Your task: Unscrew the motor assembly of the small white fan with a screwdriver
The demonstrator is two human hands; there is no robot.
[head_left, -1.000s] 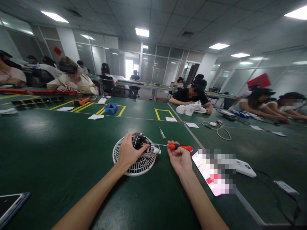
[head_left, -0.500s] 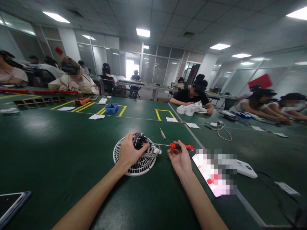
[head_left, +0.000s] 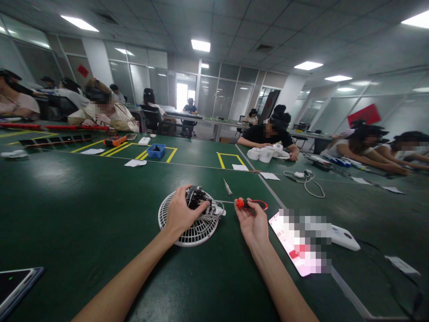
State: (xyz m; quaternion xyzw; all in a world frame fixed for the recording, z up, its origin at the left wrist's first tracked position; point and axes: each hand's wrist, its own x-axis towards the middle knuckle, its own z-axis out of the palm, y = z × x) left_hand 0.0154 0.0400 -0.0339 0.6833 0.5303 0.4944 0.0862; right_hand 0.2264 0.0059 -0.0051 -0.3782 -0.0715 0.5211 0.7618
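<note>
A round white fan grille (head_left: 197, 235) lies on the green table, with a dark fan motor (head_left: 194, 198) and pale wires on top of it. My left hand (head_left: 180, 212) is wrapped round the motor, thumb and fingers on either side. Between the fingers of my right hand (head_left: 253, 219) is the red and black handle of a screwdriver (head_left: 248, 204). Its shaft points left and reaches the motor's right side; the tip is hidden there. A smaller screwdriver (head_left: 227, 187) with a clear handle rests on the table just beyond.
Right of my right hand lie a lit phone (head_left: 291, 246) and a white device (head_left: 343, 237). A blue bin (head_left: 156, 151) stands farther off to the left. A coiled cable (head_left: 310, 181) lies at the right. Across the table a person (head_left: 268, 134) leans over white fan parts (head_left: 266, 154).
My right hand's fingers have shifted on the screwdriver handle, and the handle has turned about its axis. My left hand and the fan motor stay in place.
</note>
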